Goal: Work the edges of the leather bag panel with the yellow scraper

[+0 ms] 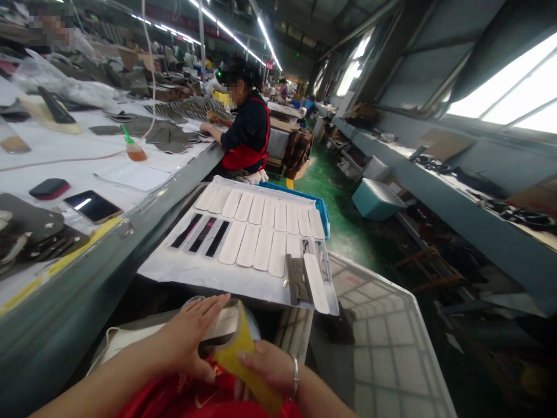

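Note:
My left hand lies with its fingers stretched out and thumb apart, resting against a white-topped piece in front of me. A curved yellow strip, wide and flexible, bends upward beside that piece. Gripping the strip is my right hand, with a bracelet at its wrist; its thumb presses on the strip and the other fingers are partly hidden. Ahead, a white-covered board carries rows of white rounded strips. At its near right corner one white strip lies beside a grey-brown piece.
A worktable runs along my left, with a phone, a glue bottle and grey cut pieces. A co-worker sits at it farther on. A white slatted crate stands at right.

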Tool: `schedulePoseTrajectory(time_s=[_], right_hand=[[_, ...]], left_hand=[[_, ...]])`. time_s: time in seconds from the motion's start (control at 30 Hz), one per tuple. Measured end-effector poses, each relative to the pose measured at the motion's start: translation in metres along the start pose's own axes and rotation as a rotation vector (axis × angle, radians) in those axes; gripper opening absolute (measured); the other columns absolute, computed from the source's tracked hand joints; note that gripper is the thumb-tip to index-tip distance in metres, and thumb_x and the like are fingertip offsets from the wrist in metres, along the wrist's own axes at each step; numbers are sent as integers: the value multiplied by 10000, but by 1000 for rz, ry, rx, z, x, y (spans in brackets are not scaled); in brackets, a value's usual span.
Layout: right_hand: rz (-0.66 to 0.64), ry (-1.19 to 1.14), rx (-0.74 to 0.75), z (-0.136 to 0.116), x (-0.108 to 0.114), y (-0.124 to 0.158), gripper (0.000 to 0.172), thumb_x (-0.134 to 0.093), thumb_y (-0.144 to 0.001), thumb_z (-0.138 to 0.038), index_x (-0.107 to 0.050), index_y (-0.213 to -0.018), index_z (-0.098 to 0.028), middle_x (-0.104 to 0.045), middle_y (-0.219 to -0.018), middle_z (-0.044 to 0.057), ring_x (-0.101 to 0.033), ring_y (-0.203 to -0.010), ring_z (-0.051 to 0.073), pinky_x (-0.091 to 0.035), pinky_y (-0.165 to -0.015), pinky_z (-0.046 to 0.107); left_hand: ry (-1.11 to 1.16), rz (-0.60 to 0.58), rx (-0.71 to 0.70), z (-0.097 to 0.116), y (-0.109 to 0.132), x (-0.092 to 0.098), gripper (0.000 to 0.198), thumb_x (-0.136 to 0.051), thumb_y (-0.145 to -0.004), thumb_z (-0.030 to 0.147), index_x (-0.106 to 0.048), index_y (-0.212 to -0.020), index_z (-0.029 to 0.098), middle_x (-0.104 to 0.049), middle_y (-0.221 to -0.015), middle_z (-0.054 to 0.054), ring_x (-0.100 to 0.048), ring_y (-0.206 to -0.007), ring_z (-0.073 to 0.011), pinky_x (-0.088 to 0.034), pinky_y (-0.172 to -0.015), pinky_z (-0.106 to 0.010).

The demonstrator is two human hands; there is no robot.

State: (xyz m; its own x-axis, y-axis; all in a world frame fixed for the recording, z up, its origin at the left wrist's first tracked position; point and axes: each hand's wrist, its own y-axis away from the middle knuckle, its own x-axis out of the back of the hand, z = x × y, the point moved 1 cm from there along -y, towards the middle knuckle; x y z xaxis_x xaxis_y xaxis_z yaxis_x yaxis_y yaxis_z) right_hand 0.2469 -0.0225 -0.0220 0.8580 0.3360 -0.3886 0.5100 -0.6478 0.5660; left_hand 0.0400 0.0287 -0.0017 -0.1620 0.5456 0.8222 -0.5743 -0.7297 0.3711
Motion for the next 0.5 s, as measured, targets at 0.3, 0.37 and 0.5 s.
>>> schedulePoseTrajectory(time_s=[0.3,0.37,0.5], right_hand=[[444,-252,390,-25,16,3,261,-664,-686,-345,-576,-805,-130,-523,-533,-33,-449,-426,72,-351,-438,201],[521,-393,520,-33,9,-13,310,-701,-647,-284,-560,-887,-146,-485,-543,-62,-402,-434,57,-347,-446,200],[587,-510,661,-47,-5,-50,325,-687,-665,-331,-532,-899,-168,-408,-543,-91,-325,-422,33,-306,-411,175]], left_hand=[[-10,94,119,2,-15,-2,857,-595,-635,493,-288,-1369,176,-333,-1413,-83,-317,-1272,-259,-213,-1057,-419],[-22,106,136,3,-19,-5,816,-546,-669,548,-309,-1361,187,-348,-1404,-81,-338,-1258,-272,-234,-1035,-454],[-8,146,128,3,-22,-6,777,-538,-677,555,-342,-1344,209,-389,-1381,-72,-374,-1231,-276,-264,-1007,-459]])
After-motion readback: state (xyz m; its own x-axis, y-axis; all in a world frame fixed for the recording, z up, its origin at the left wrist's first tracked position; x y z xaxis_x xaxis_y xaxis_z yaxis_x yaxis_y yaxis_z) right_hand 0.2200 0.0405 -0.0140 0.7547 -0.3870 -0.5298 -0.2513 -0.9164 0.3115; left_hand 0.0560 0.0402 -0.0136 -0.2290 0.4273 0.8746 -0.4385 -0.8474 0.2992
